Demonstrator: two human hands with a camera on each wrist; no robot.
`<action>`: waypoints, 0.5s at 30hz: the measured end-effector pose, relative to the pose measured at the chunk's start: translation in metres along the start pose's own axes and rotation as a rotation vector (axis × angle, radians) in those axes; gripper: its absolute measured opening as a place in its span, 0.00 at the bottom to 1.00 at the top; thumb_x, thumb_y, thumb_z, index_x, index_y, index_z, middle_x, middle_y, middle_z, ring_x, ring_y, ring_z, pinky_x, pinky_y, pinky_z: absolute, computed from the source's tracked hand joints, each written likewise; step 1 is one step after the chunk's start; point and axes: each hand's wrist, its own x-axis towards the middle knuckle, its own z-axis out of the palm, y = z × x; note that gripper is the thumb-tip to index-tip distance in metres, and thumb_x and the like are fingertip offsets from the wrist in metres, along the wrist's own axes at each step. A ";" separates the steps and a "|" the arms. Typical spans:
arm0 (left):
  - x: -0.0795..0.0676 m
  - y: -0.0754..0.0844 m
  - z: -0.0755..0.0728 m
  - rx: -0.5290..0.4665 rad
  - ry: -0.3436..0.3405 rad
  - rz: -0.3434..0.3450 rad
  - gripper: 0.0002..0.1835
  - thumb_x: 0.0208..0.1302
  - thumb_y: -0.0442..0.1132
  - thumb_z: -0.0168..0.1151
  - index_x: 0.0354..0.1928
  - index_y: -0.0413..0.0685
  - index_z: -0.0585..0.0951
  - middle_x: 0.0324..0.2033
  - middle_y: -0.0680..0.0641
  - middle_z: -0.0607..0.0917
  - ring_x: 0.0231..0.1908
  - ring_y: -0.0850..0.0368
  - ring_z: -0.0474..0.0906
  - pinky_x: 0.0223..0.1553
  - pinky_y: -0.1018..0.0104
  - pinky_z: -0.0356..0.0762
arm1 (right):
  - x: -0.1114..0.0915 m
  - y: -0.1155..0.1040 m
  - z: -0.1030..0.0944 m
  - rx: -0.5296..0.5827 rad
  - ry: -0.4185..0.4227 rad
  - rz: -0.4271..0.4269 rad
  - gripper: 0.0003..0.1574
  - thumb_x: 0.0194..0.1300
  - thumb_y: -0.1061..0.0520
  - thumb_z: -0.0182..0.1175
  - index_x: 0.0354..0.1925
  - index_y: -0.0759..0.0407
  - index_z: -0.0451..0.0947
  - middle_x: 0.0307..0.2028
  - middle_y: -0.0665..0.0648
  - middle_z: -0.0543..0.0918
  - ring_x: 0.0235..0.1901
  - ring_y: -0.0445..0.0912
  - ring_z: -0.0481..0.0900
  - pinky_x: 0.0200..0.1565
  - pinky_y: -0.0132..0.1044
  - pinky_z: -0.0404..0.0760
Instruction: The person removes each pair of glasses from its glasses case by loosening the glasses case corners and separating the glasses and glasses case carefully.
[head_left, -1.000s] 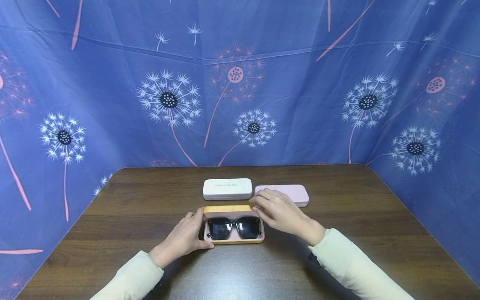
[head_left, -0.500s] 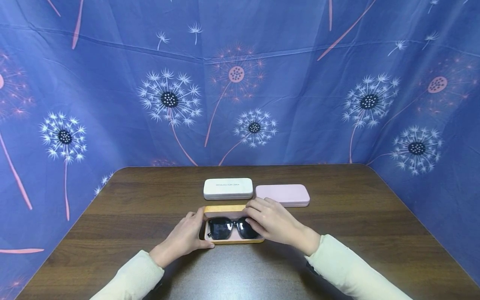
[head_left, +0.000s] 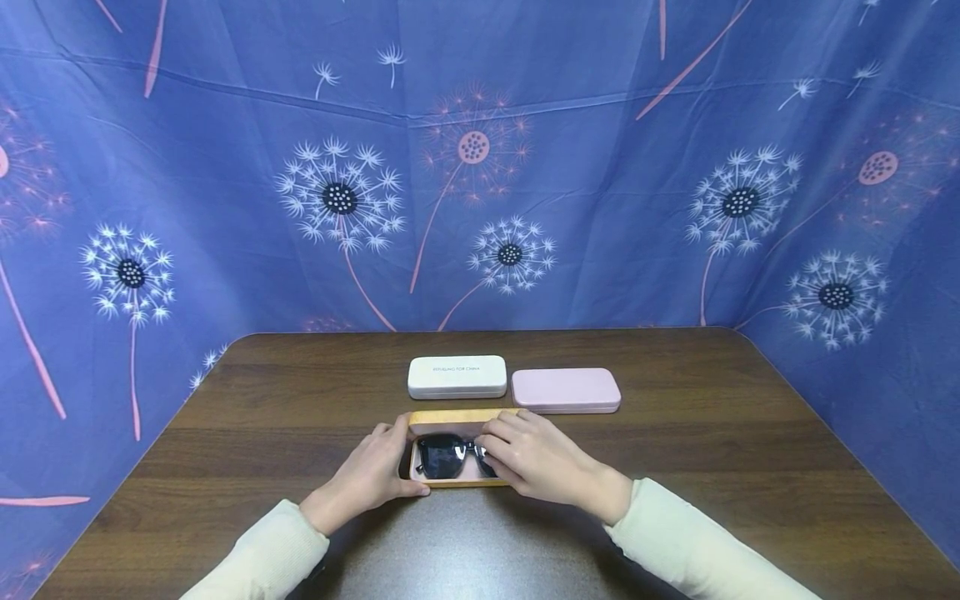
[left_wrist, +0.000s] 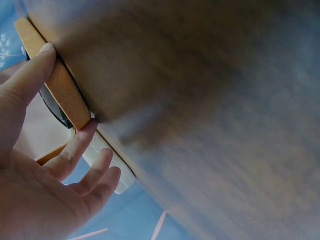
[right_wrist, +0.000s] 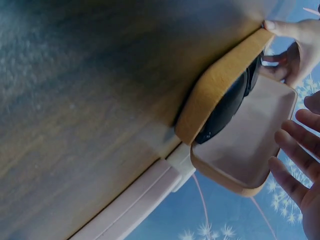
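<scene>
A mustard-yellow glasses case (head_left: 450, 416) lies on the table with its lid up and a pale pink lining. Dark sunglasses (head_left: 441, 457) sit inside it, folded. My left hand (head_left: 365, 477) grips the case at its left end, thumb on the front wall and index finger at the side, as the left wrist view shows. Over the case's right part is my right hand (head_left: 542, 460), covering most of the right lens in the head view. Its spread fingers (right_wrist: 296, 150) are near the raised lid's edge (right_wrist: 250, 191) in the right wrist view; whether they touch it I cannot tell.
Behind the yellow case stand a white glasses case (head_left: 457, 379) with small lettering and, to its right, a pink glasses case (head_left: 566, 390), both closed. A blue dandelion-print cloth (head_left: 600, 208) hangs behind the brown wooden table (head_left: 300, 383).
My right hand has moved left and slightly down, from the lid's right corner to over the right lens. The pink case is now uncovered. My left hand and the yellow case stay put.
</scene>
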 end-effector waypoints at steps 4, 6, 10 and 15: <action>0.000 0.000 0.000 -0.006 0.006 0.001 0.50 0.30 0.55 0.77 0.55 0.38 0.64 0.38 0.48 0.82 0.42 0.48 0.75 0.45 0.53 0.73 | 0.000 -0.004 0.005 -0.034 -0.009 -0.026 0.11 0.53 0.54 0.62 0.37 0.53 0.78 0.34 0.45 0.79 0.35 0.41 0.75 0.37 0.32 0.75; 0.000 0.000 0.000 -0.008 0.006 0.001 0.50 0.29 0.55 0.77 0.55 0.38 0.64 0.37 0.47 0.82 0.42 0.48 0.75 0.44 0.53 0.73 | 0.000 -0.006 0.008 -0.051 -0.007 -0.040 0.11 0.53 0.53 0.63 0.37 0.53 0.78 0.34 0.46 0.79 0.35 0.41 0.76 0.37 0.33 0.75; 0.000 0.000 0.000 -0.008 -0.001 -0.001 0.50 0.29 0.55 0.77 0.54 0.38 0.64 0.37 0.48 0.82 0.41 0.49 0.74 0.43 0.54 0.73 | 0.000 -0.008 0.014 -0.095 -0.019 -0.047 0.10 0.54 0.51 0.62 0.36 0.52 0.78 0.32 0.46 0.79 0.34 0.41 0.76 0.37 0.34 0.76; 0.000 0.001 0.000 -0.008 -0.010 -0.009 0.50 0.29 0.55 0.77 0.55 0.38 0.64 0.37 0.47 0.82 0.41 0.49 0.74 0.42 0.54 0.74 | 0.000 -0.010 0.020 -0.156 -0.064 -0.043 0.08 0.56 0.50 0.59 0.34 0.51 0.77 0.29 0.46 0.78 0.32 0.42 0.75 0.32 0.33 0.74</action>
